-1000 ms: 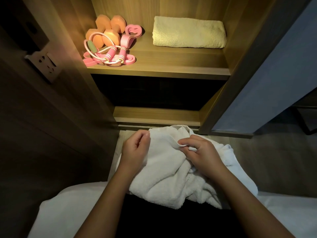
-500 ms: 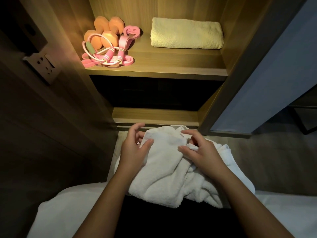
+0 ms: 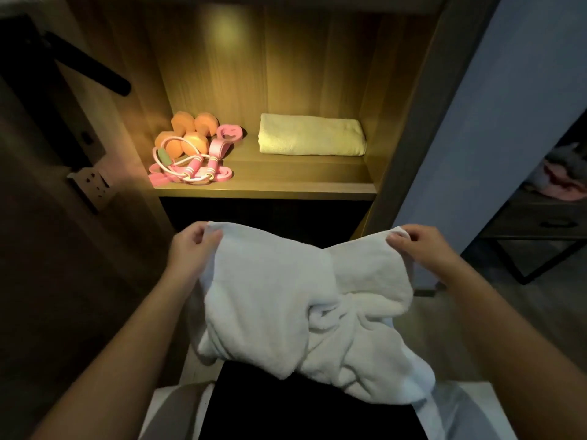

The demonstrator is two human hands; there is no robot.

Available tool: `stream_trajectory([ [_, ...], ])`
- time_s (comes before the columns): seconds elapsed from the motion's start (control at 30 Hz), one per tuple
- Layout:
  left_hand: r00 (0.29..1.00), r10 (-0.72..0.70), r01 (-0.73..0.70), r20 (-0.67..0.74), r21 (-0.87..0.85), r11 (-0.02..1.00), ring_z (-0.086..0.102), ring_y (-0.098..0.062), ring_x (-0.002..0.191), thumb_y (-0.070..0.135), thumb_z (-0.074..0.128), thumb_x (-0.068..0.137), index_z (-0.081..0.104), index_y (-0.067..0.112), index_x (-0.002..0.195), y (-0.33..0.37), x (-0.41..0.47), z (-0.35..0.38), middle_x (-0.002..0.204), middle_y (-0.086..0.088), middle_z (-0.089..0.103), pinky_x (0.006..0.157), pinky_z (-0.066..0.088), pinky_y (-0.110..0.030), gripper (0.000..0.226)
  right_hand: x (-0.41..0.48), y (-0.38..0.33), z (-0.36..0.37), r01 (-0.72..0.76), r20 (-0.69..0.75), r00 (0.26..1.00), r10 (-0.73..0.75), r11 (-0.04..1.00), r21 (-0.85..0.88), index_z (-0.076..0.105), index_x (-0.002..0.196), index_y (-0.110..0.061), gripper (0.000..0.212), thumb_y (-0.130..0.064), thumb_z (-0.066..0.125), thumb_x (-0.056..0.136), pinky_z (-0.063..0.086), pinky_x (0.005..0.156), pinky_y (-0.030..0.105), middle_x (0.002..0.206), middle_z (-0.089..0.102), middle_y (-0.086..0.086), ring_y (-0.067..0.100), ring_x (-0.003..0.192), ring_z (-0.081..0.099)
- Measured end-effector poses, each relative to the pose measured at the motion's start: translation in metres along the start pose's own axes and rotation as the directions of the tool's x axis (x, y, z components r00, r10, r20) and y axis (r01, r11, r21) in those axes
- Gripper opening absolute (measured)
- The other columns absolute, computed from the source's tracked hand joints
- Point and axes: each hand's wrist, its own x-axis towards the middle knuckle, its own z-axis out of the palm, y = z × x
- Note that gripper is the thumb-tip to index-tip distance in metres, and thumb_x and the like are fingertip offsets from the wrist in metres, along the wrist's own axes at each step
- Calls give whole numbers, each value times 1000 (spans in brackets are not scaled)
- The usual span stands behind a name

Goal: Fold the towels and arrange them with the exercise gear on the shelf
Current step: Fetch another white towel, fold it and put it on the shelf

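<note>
As I look down through the head camera, a pale wall socket sits on the dark wooden panel at far left. Next comes the left grip, a bare hand, its fingers and thumb curled round the upper left corner of a white towel and holding it up. Above and behind that hand, on the left part of a lit wooden shelf, lie orange dumbbells bunched together, with a pink resistance band and its looped cords lying in front of them and touching them. The white towel hangs crumpled between both hands, below the lit shelf. Its top edge dips in the middle and its lower folds bunch over the person's dark clothing. Further right on the same shelf, just beside the gear but not touching it, a yellow towel lies folded into a neat oblong close to the shelf's right wall. The right grip, also bare, pinches the white towel's upper right corner between thumb and fingers. At far right, past a blue-grey wall, a dark side table carries a heap of pink cloth.
</note>
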Motion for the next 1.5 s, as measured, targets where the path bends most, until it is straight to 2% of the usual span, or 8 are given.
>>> stream_trajectory([
  [0.13,973,75,-84,-220,-33,996,57,-20,89,16,61,95,66,9,99,49,45,-46,90,-6,63,79,45,-34,10,29,-12,-63,0,-200,980,15,997,75,72,100,-11,19,-27,71,89,53,70,34,92,68,5,20,82,62],
  [0.37,905,51,-83,-423,-57,995,58,-35,107,19,54,98,63,7,119,106,81,-114,112,-17,62,94,48,-45,26,30,-46,-159,98,-534,841,89,945,312,67,109,3,25,-15,67,91,46,41,11,64,64,0,5,53,56],
  [0.57,855,168,-192,-491,1,981,49,-21,92,14,52,98,63,8,108,154,95,-133,99,-10,55,81,38,-32,16,33,-76,-170,216,-668,744,36,932,291,65,93,-3,26,-27,59,96,39,65,28,81,53,10,21,80,47],
  [0.87,833,132,-129,-537,43,991,54,-40,107,19,39,98,56,3,119,163,111,-135,117,-24,58,92,42,-43,31,28,-84,-175,253,-620,784,28,898,360,61,102,-15,22,-34,53,99,41,78,31,101,60,10,21,88,53],
  [1.1,830,70,-3,-553,121,993,52,-49,110,26,38,99,53,0,124,158,134,-153,123,-30,54,94,43,-52,39,18,-90,-186,135,-278,960,26,828,544,64,106,-8,22,-26,56,98,51,69,33,98,67,10,21,84,63],
  [1.23,845,5,61,-535,105,993,50,-48,116,28,34,103,49,-1,133,176,141,-153,129,-29,52,99,40,-51,44,29,-112,-180,210,-399,917,-13,866,454,63,104,-4,20,-22,58,97,49,66,31,95,65,12,18,73,60],
  [1.37,840,89,-102,-536,6,995,54,-37,113,32,40,100,51,11,131,187,142,-150,125,-17,56,91,42,-45,39,39,-137,-182,307,-451,888,-85,841,446,65,102,-8,20,-27,62,95,51,76,36,97,65,11,19,78,61],
  [1.5,817,78,-49,-571,67,997,54,-42,115,31,42,99,54,8,128,179,147,-162,127,-23,56,96,44,-48,39,41,-129,-192,243,-503,863,-36,904,352,67,111,-4,27,-24,66,93,51,88,46,108,65,17,20,84,57],
])
